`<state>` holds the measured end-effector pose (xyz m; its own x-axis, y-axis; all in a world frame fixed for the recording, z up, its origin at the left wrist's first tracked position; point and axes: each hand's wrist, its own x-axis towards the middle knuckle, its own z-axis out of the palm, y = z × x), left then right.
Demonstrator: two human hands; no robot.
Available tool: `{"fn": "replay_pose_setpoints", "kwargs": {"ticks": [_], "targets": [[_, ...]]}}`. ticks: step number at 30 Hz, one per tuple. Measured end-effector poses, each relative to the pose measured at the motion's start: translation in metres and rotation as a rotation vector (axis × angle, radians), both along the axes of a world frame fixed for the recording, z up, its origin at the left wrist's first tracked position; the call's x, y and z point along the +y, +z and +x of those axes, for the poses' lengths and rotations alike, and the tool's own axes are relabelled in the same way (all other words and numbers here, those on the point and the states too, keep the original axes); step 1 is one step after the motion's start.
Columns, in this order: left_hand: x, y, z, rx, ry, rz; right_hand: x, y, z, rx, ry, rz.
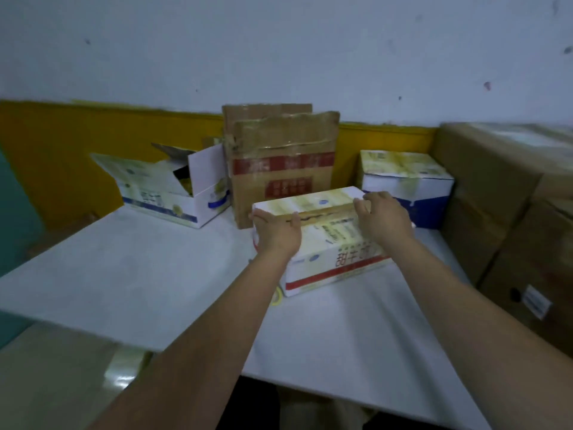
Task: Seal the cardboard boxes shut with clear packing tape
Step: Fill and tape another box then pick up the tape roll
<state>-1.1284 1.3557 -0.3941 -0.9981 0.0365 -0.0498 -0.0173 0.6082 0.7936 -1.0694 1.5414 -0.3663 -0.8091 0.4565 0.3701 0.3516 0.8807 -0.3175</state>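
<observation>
At the far left of the white table (130,274), an opened white carton (164,190) stands with its flaps up. Just to its right, a flattened brown carton (282,162) with red print leans upright near the wall. In front of it, near the table's middle, lies the white-and-yellow box (322,240) with red lettering, its top flaps folded down and a dark seam showing between them. The left hand (277,232) lies flat on the box's left end, fingers straight and pressing the flap, gripping nothing. A roll of tape (277,297) peeks out by the box's near-left corner, mostly hidden under the forearm. The right hand (384,218) rests on the box's right end, fingers loosely bent over the top flap. Behind it stands a closed white-and-blue box (406,184). Large brown cartons (508,212) are stacked at the far right.
</observation>
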Motion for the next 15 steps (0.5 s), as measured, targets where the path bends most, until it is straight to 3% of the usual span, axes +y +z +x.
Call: {"fn": "replay_pose_setpoints", "kwargs": {"ticks": [3,5,15], "targets": [[0.008,-0.018,-0.015,-0.023,0.093,0.174,0.030,-0.005,-0.023,-0.288,-0.039,-0.035],[0.008,-0.027,-0.025,-0.047,0.147,0.277,0.035,-0.003,-0.029,-0.357,-0.100,-0.081],[-0.001,-0.023,-0.005,-0.015,0.096,0.352,0.037,-0.014,-0.014,-0.218,-0.219,-0.097]]}}
